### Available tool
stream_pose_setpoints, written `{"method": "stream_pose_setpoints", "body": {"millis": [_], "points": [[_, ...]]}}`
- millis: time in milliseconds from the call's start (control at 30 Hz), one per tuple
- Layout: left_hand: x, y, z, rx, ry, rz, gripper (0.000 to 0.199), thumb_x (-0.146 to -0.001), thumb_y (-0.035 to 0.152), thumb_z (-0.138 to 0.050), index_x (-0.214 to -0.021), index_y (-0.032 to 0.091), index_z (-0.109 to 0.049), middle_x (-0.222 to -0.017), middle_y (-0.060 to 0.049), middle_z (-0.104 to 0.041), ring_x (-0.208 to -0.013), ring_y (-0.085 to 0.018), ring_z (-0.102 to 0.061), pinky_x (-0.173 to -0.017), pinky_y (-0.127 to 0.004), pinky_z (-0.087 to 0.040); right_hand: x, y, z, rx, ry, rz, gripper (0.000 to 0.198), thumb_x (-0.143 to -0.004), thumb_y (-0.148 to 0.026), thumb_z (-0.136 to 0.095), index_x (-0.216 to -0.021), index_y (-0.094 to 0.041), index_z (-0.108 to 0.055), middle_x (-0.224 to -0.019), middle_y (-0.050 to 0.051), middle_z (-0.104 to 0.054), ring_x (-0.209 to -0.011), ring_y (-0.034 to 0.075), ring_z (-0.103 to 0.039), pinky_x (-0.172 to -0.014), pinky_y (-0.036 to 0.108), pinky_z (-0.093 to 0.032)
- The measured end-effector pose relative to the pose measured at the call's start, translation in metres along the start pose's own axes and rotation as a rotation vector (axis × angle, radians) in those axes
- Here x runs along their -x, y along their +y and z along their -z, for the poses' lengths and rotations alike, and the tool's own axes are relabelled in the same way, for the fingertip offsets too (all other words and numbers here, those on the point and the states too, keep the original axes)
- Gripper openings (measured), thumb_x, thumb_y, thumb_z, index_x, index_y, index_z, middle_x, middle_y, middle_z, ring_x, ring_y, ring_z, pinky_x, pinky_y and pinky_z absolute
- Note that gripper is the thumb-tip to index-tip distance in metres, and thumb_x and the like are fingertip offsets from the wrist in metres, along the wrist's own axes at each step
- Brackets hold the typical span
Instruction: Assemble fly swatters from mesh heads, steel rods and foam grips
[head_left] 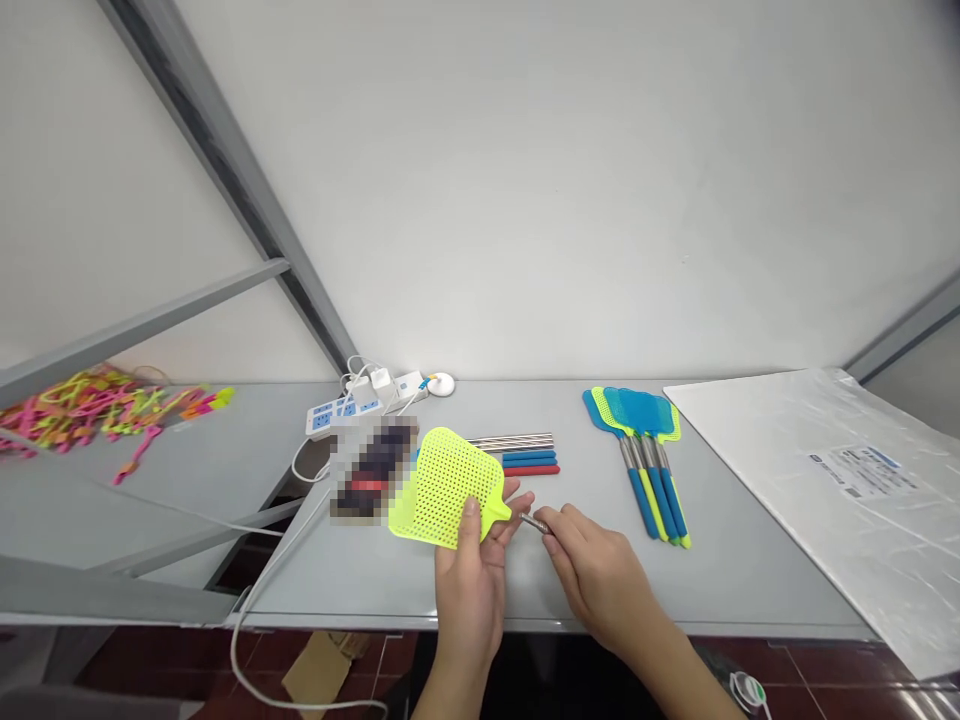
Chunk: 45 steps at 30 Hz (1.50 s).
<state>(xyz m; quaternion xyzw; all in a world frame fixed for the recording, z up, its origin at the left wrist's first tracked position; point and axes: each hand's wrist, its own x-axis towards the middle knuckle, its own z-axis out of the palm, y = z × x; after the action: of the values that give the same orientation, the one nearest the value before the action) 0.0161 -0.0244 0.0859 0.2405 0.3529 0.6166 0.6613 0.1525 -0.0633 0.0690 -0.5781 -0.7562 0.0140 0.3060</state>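
My left hand (476, 580) holds a yellow-green fly swatter head (450, 485), thumb on its perforated face and fingers behind. The head's short neck points right, toward my right hand (596, 565). That hand is closed around a metal rod (534, 523), whose tip pokes out just short of the neck; a small gap seems to lie between them. The rest of the rod is hidden in my fist. Beyond the left hand lie several metal rods (525, 440) with blue grips (531, 458) and a red grip (536, 470), partly covered by the swatter head.
Several fly swatters (649, 460) with blue and yellow-green heads lie fanned on the right of the grey table (480, 605). A white wrapped panel (817, 480) is beyond them. At left are a power strip (341, 415), cables, a blurred dark item (375, 470) and a colourful pile (82, 410).
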Motion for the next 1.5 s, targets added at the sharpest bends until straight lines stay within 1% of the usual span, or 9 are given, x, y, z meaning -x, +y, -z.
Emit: {"method": "stream_pose_setpoints", "body": {"millis": [233, 500, 667, 800, 1100, 1233, 1300, 1400, 1500], "points": [[0.005, 0.005, 0.007, -0.052, 0.014, -0.031, 0.048, -0.090, 0.041, -0.061, -0.131, 0.016, -0.054, -0.112, -0.016, -0.071, -0.092, -0.027, -0.073, -0.088, -0.044, -0.055, -0.006, -0.004, 0.004, 0.098, 0.032, 0.107, 0.027, -0.100, -0.025, -0.042, -0.118, -0.021, -0.061, -0.075, 0.002, -0.057, -0.061, 0.013, -0.054, -0.053, 0.025, -0.034], [0.010, 0.000, 0.012, -0.129, -0.015, -0.048, 0.040, -0.086, 0.040, -0.066, -0.114, 0.011, -0.066, -0.100, -0.014, -0.075, -0.102, -0.029, -0.069, -0.095, -0.045, -0.052, -0.008, -0.011, 0.013, 0.063, -0.016, 0.157, 0.027, -0.100, -0.021, -0.040, -0.121, -0.020, -0.058, -0.072, 0.001, -0.061, -0.061, 0.014, -0.056, -0.053, 0.027, -0.034], [0.013, -0.009, 0.020, -0.142, -0.078, -0.051, 0.034, -0.089, 0.040, -0.063, -0.109, 0.013, -0.070, -0.105, -0.013, -0.074, -0.111, -0.029, -0.065, -0.099, -0.043, -0.049, -0.009, -0.020, 0.020, -0.086, -0.139, 0.100, 0.024, -0.100, -0.017, -0.037, -0.110, -0.020, -0.058, -0.080, 0.002, -0.065, -0.066, 0.016, -0.061, -0.056, 0.028, -0.039], [0.015, -0.015, 0.025, -0.125, -0.110, -0.063, 0.030, -0.091, 0.038, -0.060, -0.105, 0.014, -0.071, -0.108, -0.013, -0.073, -0.119, -0.029, -0.061, -0.102, -0.042, -0.046, -0.009, -0.021, 0.020, -0.110, -0.167, 0.044, 0.023, -0.099, -0.019, -0.037, -0.094, -0.021, -0.059, -0.077, 0.002, -0.065, -0.065, 0.017, -0.063, -0.057, 0.029, -0.041], [0.008, 0.000, 0.030, -0.080, -0.073, -0.012, 0.036, -0.082, 0.041, -0.072, -0.106, 0.014, -0.071, -0.098, -0.013, -0.076, -0.109, -0.029, -0.066, -0.103, -0.045, -0.045, -0.025, -0.035, 0.015, -0.344, -0.210, -0.062, 0.020, -0.098, -0.022, -0.044, -0.107, -0.025, -0.062, -0.098, 0.003, -0.073, -0.088, 0.019, -0.069, -0.074, 0.028, -0.050], [0.010, 0.000, 0.039, -0.164, -0.114, 0.037, 0.036, -0.082, 0.039, -0.071, -0.109, 0.015, -0.072, -0.115, -0.014, -0.071, -0.117, -0.029, -0.061, -0.105, -0.044, -0.043, -0.030, -0.034, 0.016, -0.269, -0.235, -0.072, 0.017, -0.098, -0.025, -0.047, -0.098, -0.025, -0.064, -0.091, 0.000, -0.073, -0.078, 0.017, -0.069, -0.065, 0.027, -0.049], [0.014, -0.005, 0.042, -0.237, -0.103, -0.014, 0.034, -0.085, 0.038, -0.069, -0.109, 0.015, -0.073, -0.117, -0.013, -0.070, -0.117, -0.029, -0.061, -0.106, -0.043, -0.042, -0.030, -0.034, 0.017, -0.249, -0.245, -0.062, 0.017, -0.099, -0.027, -0.046, -0.094, -0.026, -0.062, -0.088, -0.001, -0.073, -0.075, 0.016, -0.067, -0.063, 0.026, -0.047], [0.018, -0.011, 0.044, -0.315, -0.056, -0.114, 0.030, -0.086, 0.038, -0.068, -0.105, 0.016, -0.074, -0.111, -0.012, -0.072, -0.112, -0.028, -0.063, -0.104, -0.043, -0.044, -0.025, -0.037, 0.015, -0.229, -0.233, -0.016, 0.017, -0.100, -0.027, -0.044, -0.097, -0.026, -0.060, -0.089, -0.001, -0.072, -0.073, 0.015, -0.066, -0.062, 0.025, -0.044], [0.017, -0.007, 0.046, -0.259, 0.069, -0.171, 0.029, -0.086, 0.041, -0.067, -0.094, 0.015, -0.075, -0.100, -0.010, -0.073, -0.103, -0.025, -0.066, -0.099, -0.040, -0.048, -0.017, -0.037, 0.014, -0.111, -0.207, 0.027, 0.022, -0.100, -0.030, -0.042, -0.086, -0.024, -0.057, -0.075, -0.001, -0.068, -0.060, 0.014, -0.061, -0.054, 0.025, -0.038]]}}
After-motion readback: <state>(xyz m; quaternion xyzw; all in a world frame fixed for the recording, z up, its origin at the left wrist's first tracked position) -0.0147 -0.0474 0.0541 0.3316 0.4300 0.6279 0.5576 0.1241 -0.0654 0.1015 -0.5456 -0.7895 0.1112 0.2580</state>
